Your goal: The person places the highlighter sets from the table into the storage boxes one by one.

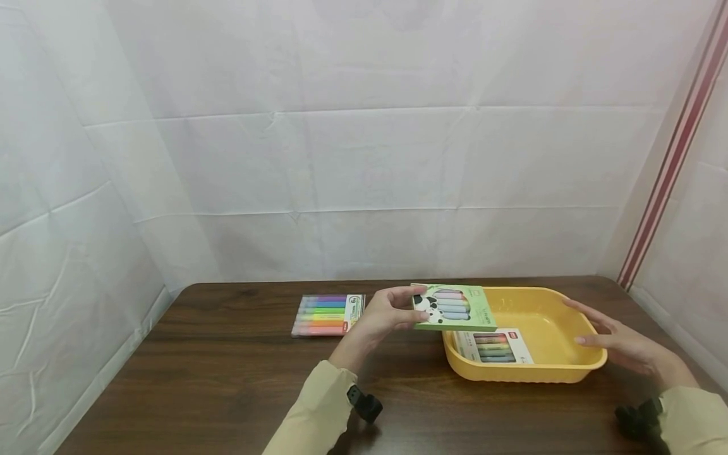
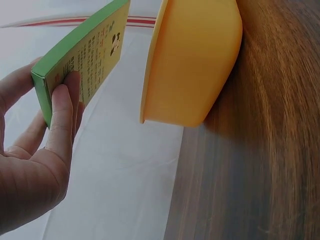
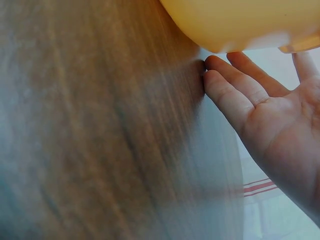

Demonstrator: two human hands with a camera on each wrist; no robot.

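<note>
Beige sleeves [image 1: 314,407] (2) extend over the dark wood table [image 1: 227,379]. Yellow tray [image 1: 554,338]: table's right side. Right hand [image 1: 631,346]: spread, fingers nearly straight, at the tray's right end. Left hand [image 1: 382,315]: thumb and fingers pinch the green marker box [image 1: 479,311] above the tray's left rim. White marker box [image 1: 516,346]: inside tray, left end. Clear pen pack [image 1: 326,315]: on table, left of tray.

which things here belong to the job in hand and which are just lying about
Seemingly in the job:
green cardboard box with panda print, in the left hand
yellow plastic tray with rounded corners, right hand at its end
white windowed box of coloured sticks, inside the tray

Lying about, though possibly wanted later:
flat clear pack of rainbow-coloured pens, on the dark brown wooden table
</note>
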